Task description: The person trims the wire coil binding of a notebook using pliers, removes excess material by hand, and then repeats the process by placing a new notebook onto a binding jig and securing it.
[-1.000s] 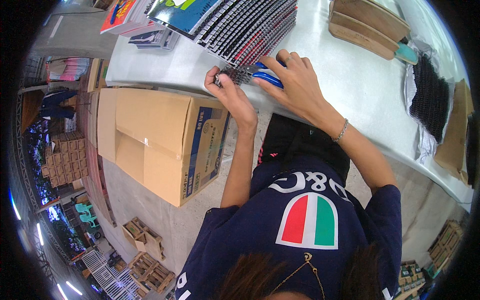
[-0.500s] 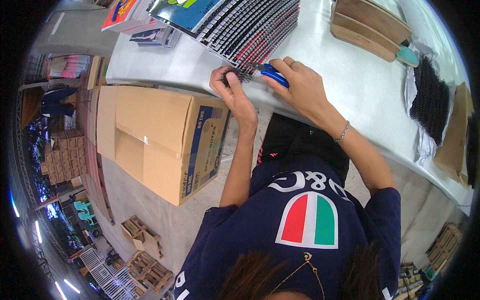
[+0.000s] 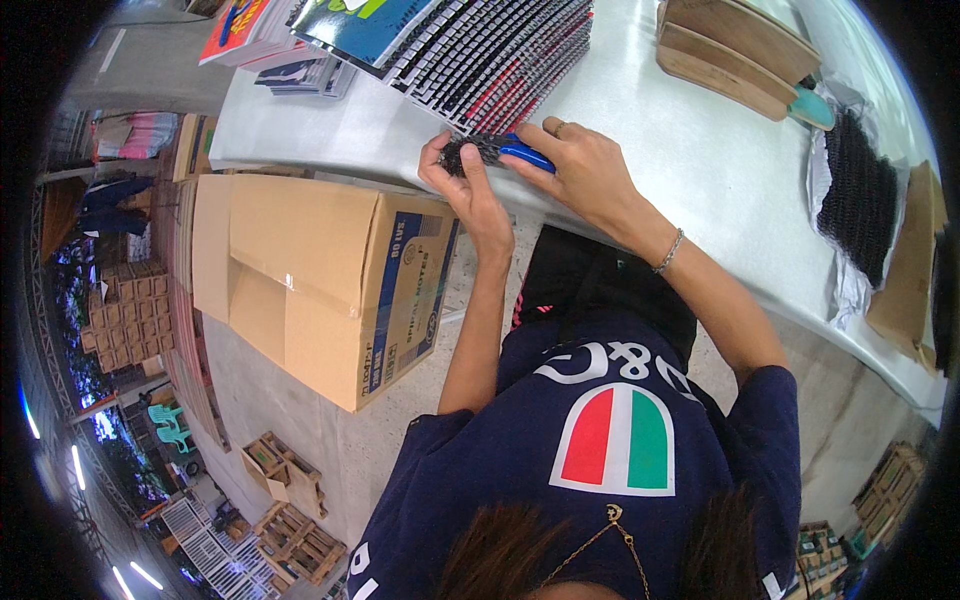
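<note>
Curled round a bunch of black wire spirals point(image 3: 453, 160) is my left hand point(image 3: 482, 212), just in front of the notebook stack at the table's front edge. My right hand point(image 3: 596, 180) grips blue-handled pliers point(image 3: 530, 153). Their dark jaws reach to the wire bunch, close to the lower corner of the stack. Whether the jaws are closed on a wire is too small to tell. The spiral notebooks point(image 3: 470, 70) lie fanned out, their bound edges showing in rows of black, with some red, and the top cover blue and green.
On the white table point(image 3: 640, 140) are wooden blocks point(image 3: 725, 60), a teal object point(image 3: 810, 108) and a pile of black spirals point(image 3: 858, 195) on white wrapping at the right. More books point(image 3: 255, 35) lie at the far left. A large cardboard box point(image 3: 310, 270) stands below the table edge, left of me.
My right hand has moved a little left with the pliers, bringing their jaws to the wire bunch. My left hand stays almost in place.
</note>
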The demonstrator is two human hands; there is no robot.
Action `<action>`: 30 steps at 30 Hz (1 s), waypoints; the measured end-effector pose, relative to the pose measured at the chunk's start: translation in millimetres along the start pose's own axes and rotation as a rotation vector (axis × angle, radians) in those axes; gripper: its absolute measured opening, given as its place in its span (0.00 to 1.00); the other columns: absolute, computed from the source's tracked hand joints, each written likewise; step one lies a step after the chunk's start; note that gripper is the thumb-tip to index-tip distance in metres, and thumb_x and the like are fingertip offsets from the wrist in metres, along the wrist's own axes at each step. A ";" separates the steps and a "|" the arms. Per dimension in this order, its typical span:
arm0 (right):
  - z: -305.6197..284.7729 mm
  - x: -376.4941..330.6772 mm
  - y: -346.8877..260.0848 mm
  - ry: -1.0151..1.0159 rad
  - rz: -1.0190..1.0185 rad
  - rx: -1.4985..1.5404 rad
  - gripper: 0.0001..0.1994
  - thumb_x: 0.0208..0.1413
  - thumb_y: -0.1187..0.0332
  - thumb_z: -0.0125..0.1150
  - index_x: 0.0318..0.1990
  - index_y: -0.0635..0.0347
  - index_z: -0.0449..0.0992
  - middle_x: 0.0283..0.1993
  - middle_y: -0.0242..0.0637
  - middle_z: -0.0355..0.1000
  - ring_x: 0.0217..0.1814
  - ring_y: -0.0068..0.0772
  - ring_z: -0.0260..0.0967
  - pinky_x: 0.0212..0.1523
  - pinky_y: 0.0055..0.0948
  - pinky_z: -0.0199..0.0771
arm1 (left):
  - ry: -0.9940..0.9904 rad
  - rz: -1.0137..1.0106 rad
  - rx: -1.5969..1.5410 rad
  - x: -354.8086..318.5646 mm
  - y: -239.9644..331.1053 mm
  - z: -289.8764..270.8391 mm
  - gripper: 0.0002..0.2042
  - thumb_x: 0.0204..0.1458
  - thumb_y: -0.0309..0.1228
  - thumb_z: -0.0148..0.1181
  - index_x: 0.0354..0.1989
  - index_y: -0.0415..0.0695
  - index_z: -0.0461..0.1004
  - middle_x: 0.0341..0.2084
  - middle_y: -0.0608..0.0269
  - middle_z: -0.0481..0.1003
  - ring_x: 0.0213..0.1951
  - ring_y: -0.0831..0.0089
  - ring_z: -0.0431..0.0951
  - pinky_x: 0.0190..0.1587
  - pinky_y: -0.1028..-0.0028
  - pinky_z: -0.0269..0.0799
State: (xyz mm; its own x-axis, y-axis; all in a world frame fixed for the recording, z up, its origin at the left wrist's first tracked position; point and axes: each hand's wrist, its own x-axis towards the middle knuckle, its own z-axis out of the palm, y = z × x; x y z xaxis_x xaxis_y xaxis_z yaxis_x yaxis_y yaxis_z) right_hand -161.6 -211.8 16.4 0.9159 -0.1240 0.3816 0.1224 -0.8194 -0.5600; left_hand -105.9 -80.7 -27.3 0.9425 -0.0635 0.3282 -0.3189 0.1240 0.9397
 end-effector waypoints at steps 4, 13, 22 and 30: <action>0.5 -10.2 3.8 0.040 0.081 0.025 0.18 0.55 0.49 0.61 0.41 0.54 0.76 0.34 0.41 0.73 0.32 0.40 0.73 0.30 0.35 0.72 | 0.040 -0.004 0.072 1.0 1.2 0.2 0.17 0.68 0.37 0.42 0.59 0.41 0.55 0.51 0.56 0.62 0.50 0.72 0.64 0.57 0.70 0.58; 3.5 -10.0 4.9 0.072 -0.023 -0.112 0.20 0.55 0.49 0.59 0.48 0.53 0.76 0.43 0.42 0.68 0.46 0.42 0.65 0.48 0.42 0.61 | 0.021 -0.004 -0.038 -2.7 -3.5 -0.8 0.18 0.66 0.34 0.47 0.60 0.42 0.54 0.51 0.56 0.62 0.49 0.73 0.64 0.56 0.71 0.60; 7.0 -7.8 7.6 0.080 -0.026 -0.033 0.17 0.56 0.51 0.60 0.40 0.56 0.76 0.27 0.41 0.73 0.30 0.42 0.74 0.31 0.37 0.74 | 0.016 -0.027 0.045 -4.3 -3.4 -2.7 0.17 0.67 0.36 0.45 0.58 0.42 0.55 0.48 0.57 0.64 0.48 0.73 0.64 0.54 0.71 0.60; 8.4 -15.3 11.8 0.118 -0.033 -0.156 0.20 0.56 0.48 0.59 0.45 0.53 0.76 0.39 0.41 0.70 0.41 0.40 0.68 0.40 0.39 0.62 | 0.077 -0.087 -0.104 -0.2 3.5 0.5 0.18 0.67 0.36 0.45 0.59 0.41 0.54 0.52 0.55 0.61 0.52 0.71 0.63 0.58 0.69 0.57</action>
State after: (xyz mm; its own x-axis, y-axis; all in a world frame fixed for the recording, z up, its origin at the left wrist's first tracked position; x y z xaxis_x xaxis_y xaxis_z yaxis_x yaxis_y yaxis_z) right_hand -171.0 -214.9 -2.3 0.8600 -0.1532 0.4868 0.0823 -0.8997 -0.4286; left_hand -107.3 -80.8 -24.0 0.9723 -0.0030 0.2337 -0.2271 0.2237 0.9478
